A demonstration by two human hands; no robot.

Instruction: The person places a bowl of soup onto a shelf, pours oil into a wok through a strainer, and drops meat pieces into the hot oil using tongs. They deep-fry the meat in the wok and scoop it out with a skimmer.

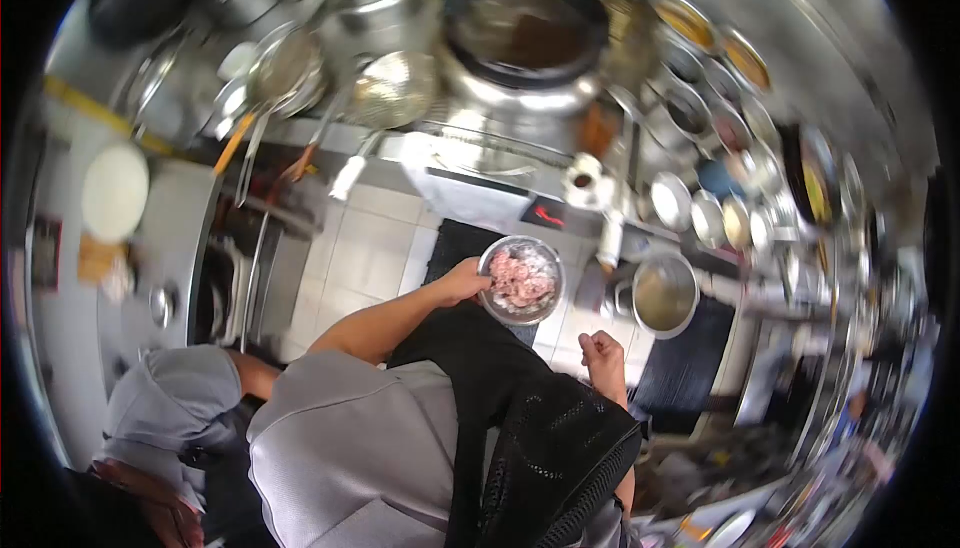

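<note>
My left hand (463,282) grips the rim of a round metal bowl (556,300) in front of my body. Inside the bowl lies pale pink raw meat (517,278) dusted with white powder. Off to the right, my right hand (603,356) hangs apart from the bowl, its fingers curled in and nothing visible in them. A metal pot (690,323) with cloudy liquid (664,291) stands just beyond that hand.
Ahead is a stove with a large dark wok (525,30). Strainer (393,91) and ladle handles stick out over the counter edge. Several small bowls (671,200) crowd the right. At my left stands another person (175,403) in a grey shirt. Dark mats (688,358) lie on the tiled floor.
</note>
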